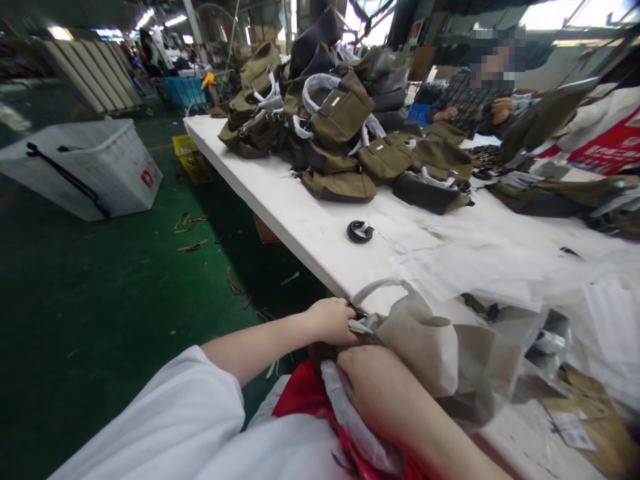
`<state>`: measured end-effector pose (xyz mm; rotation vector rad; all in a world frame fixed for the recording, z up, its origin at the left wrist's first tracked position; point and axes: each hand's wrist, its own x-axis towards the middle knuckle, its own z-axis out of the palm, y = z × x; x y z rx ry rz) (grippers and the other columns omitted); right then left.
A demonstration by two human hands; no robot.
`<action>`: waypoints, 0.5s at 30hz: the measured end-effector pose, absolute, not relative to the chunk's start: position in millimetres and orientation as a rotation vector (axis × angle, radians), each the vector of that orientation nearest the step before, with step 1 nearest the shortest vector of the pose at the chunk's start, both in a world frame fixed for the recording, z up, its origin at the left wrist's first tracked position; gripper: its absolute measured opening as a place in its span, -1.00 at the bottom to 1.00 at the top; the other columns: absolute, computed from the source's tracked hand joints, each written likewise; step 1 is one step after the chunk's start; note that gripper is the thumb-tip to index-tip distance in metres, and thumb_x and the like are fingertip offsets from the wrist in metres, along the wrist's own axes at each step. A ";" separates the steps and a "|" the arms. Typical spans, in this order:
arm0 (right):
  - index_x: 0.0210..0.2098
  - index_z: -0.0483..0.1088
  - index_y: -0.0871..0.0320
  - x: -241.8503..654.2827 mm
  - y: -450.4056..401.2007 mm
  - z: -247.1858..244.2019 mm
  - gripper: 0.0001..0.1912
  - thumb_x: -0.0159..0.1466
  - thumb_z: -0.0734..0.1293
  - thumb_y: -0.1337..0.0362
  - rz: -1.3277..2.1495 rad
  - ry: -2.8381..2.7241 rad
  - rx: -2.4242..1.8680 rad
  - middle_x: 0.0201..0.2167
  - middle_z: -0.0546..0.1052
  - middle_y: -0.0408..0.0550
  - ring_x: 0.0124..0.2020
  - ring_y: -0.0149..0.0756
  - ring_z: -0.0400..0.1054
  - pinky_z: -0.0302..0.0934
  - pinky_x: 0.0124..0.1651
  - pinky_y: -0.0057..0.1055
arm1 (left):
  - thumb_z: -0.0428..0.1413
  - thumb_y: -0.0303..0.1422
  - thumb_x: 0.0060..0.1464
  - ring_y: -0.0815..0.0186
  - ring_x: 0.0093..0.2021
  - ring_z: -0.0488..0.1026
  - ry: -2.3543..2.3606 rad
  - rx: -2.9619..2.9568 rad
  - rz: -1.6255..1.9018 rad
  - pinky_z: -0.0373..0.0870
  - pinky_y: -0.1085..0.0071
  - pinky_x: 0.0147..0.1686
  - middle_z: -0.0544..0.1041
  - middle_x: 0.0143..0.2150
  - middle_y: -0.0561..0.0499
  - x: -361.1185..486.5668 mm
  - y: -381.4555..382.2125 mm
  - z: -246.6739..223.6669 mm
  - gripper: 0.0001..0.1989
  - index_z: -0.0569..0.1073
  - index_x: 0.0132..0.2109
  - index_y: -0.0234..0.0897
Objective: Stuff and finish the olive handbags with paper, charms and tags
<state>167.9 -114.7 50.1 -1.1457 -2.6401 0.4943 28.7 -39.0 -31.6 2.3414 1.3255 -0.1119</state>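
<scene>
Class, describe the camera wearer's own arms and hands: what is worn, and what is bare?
The left sleeve is loose, white and short. The left forearm and right forearm are bare, with no watch or bracelet visible. The left hand and right hand show no gloves. No right sleeve shows.

A large red "D" can be read on the end wall of the white plastic bin (83,170) on the floor at the left — any marks after it are too unclear to make out. Large white letters run across the red printed sheet (607,143) at the far right, apparently with "CE" among them, but blur keeps the full word from being read. The white barcode label (573,430) on the brown packet (603,417), at the lower right of the worktop (320,223), carries print too small to read — only its bars show.
</scene>
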 end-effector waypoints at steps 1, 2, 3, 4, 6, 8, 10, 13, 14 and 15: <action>-0.18 0.45 0.15 166.9 -112.6 52.4 -0.83 0.37 0.23 0.29 0.500 -2.656 -1.130 -0.16 0.52 0.01 -0.14 -0.24 0.40 0.30 -0.04 -0.26 | 0.01 -0.02 0.15 0.08 -0.08 0.49 1.335 2.363 -0.122 0.44 0.25 -0.10 0.49 -0.09 -0.19 29.5 -38.5 -35.1 -0.56 0.51 -0.08 -0.26; -0.21 0.46 0.16 166.9 -110.1 51.4 -0.81 0.36 0.20 0.34 0.500 -2.667 -1.144 -0.18 0.52 0.03 -0.13 -0.21 0.40 0.27 -0.02 -0.25 | 0.06 -0.08 0.13 0.07 -0.07 0.48 1.314 2.383 -0.135 0.43 0.24 -0.08 0.49 -0.09 -0.19 29.0 -37.1 -37.3 -0.60 0.51 -0.07 -0.28; -0.22 0.46 0.17 168.0 -107.1 47.1 -0.80 0.35 0.18 0.36 0.500 -2.678 -1.194 -0.19 0.53 0.05 -0.12 -0.17 0.39 0.26 -0.02 -0.23 | 0.12 -0.10 0.07 0.06 -0.04 0.47 1.254 2.400 -0.145 0.42 0.22 -0.05 0.48 -0.06 -0.19 27.0 -34.8 -38.2 -0.59 0.50 -0.04 -0.28; -0.23 0.46 0.18 170.2 -104.1 39.5 -0.79 0.35 0.18 0.36 0.498 -2.690 -1.270 -0.21 0.53 0.06 -0.13 -0.14 0.39 0.26 -0.03 -0.20 | 0.19 -0.08 -0.01 0.04 0.00 0.45 1.157 2.412 -0.152 0.40 0.21 0.00 0.47 -0.02 -0.18 23.4 -31.6 -37.7 -0.51 0.48 0.01 -0.27; -0.23 0.47 0.20 177.2 -98.9 17.8 -0.80 0.33 0.19 0.34 0.505 -2.730 -1.395 -0.21 0.54 0.07 -0.14 -0.10 0.39 0.27 -0.06 -0.18 | 0.29 0.02 -0.20 -0.01 0.10 0.39 0.928 2.409 -0.156 0.33 0.18 0.12 0.41 0.11 -0.18 13.3 -24.4 -34.2 -0.21 0.39 0.16 -0.25; -0.14 0.47 0.20 184.8 -96.2 -6.8 -0.77 0.32 0.20 0.35 0.520 -2.801 -1.363 -0.15 0.54 0.09 -0.07 -0.06 0.39 0.27 -0.01 -0.16 | 0.31 0.08 -0.27 -0.02 0.18 0.32 0.786 2.375 -0.143 0.27 0.19 0.19 0.33 0.21 -0.20 3.1 -18.7 -29.8 -0.03 0.29 0.26 -0.25; 0.02 0.43 0.19 189.6 -96.1 -29.6 -0.68 0.32 0.20 0.39 0.499 -2.831 -1.274 -0.03 0.51 0.11 0.03 -0.03 0.35 0.22 0.10 -0.10 | 0.31 0.06 -0.24 -0.03 0.20 0.31 0.789 2.354 -0.132 0.25 0.18 0.20 0.31 0.24 -0.21 -2.8 -16.9 -26.4 -0.02 0.26 0.29 -0.26; 0.12 0.38 0.19 188.9 -97.1 -59.9 -0.58 0.28 0.22 0.43 0.487 -2.739 -1.291 0.07 0.46 0.14 0.13 0.01 0.29 0.16 0.20 -0.03 | 0.35 0.01 -0.30 -0.07 0.21 0.29 0.837 2.359 -0.114 0.27 0.15 0.18 0.27 0.27 -0.24 -3.1 -20.9 -23.7 0.04 0.20 0.31 -0.26; 0.13 0.38 0.19 186.9 -96.5 -69.4 -0.56 0.26 0.23 0.44 0.513 -2.675 -1.306 0.08 0.45 0.14 0.15 0.00 0.29 0.17 0.21 -0.04 | 0.37 0.00 -0.34 -0.08 0.22 0.28 0.847 2.360 -0.112 0.28 0.14 0.17 0.25 0.28 -0.23 -1.9 -23.0 -22.9 0.07 0.19 0.32 -0.24; 0.12 0.38 0.18 184.6 -95.0 -78.4 -0.56 0.26 0.22 0.44 0.543 -2.615 -1.314 0.08 0.45 0.12 0.16 -0.02 0.29 0.18 0.21 -0.07 | 0.38 -0.02 -0.37 -0.09 0.21 0.28 0.859 2.358 -0.117 0.29 0.14 0.16 0.24 0.29 -0.22 -0.5 -25.1 -21.9 0.09 0.19 0.32 -0.22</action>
